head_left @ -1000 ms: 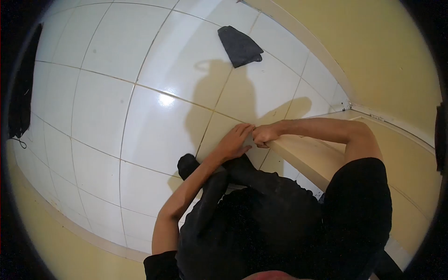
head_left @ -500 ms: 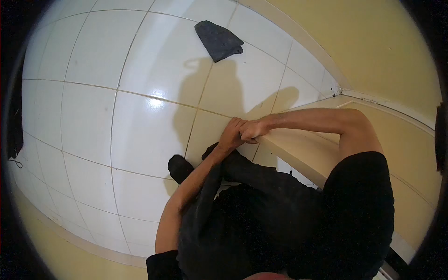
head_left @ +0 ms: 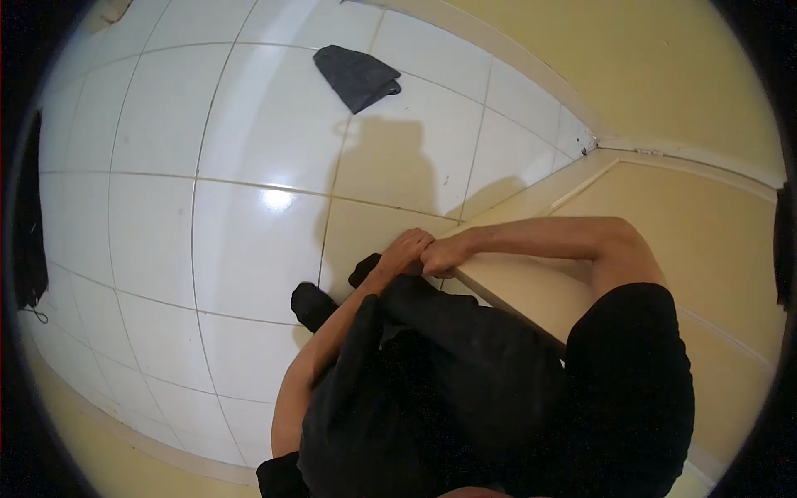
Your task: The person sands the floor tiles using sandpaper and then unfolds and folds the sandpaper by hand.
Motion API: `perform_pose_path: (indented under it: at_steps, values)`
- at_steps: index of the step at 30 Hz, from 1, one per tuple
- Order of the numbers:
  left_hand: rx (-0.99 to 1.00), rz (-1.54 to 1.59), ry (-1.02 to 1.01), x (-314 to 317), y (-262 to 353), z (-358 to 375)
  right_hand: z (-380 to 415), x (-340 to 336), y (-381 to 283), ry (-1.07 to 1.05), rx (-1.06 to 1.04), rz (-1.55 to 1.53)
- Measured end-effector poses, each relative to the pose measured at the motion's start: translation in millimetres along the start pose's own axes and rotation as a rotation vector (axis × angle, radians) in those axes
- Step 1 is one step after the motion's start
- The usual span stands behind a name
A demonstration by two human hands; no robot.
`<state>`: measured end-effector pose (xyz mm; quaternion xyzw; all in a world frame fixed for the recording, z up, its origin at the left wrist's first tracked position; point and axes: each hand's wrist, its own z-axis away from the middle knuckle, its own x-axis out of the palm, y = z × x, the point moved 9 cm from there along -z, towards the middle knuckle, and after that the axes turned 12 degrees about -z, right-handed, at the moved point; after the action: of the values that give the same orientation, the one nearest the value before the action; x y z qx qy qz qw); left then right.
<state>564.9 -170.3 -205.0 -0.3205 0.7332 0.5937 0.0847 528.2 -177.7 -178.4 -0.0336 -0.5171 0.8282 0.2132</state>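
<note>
My right hand (head_left: 446, 254) is closed at the near corner of a cream door (head_left: 519, 278), its fingers curled at the edge. Against it rests my left hand (head_left: 407, 249), with bent fingers meeting the right hand's knuckles. Whatever the left fingers close on is hidden from above. Both forearms reach in from black sleeves, the right one passing over the door. Below the hands are my dark trousers (head_left: 440, 303) and my feet in black socks (head_left: 312, 305).
A folded dark grey cloth (head_left: 357, 77) lies on the white tiled floor (head_left: 257, 124) ahead. A yellow wall (head_left: 647, 75) runs along the right, with a hinge (head_left: 649, 152) near the corner. Something black (head_left: 29, 216) hangs at the far left.
The view has shifted slightly, so the cloth and floor sit further left. Both hands stay together at the door's corner, and the door appears turned a little against the floor tiles.
</note>
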Motion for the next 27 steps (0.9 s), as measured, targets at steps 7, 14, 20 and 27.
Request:
perform_pose_path:
  at_steps: [7, 14, 20, 27]
  values:
    - [0.010, 0.058, -0.232, -52, 18, -9, 5, 76, 29, 0.007, 0.183, -0.010]
    - [-0.279, -0.085, 0.168, -137, -39, 2, 21, 121, 58, 0.205, 0.171, -0.160]
    - [-0.341, -0.085, 0.239, -153, -46, 7, 42, 183, 83, 0.264, 0.307, -0.464]
    - [-0.350, -0.079, 0.307, -157, -55, 13, 64, 248, 116, 0.359, 0.210, -0.478]
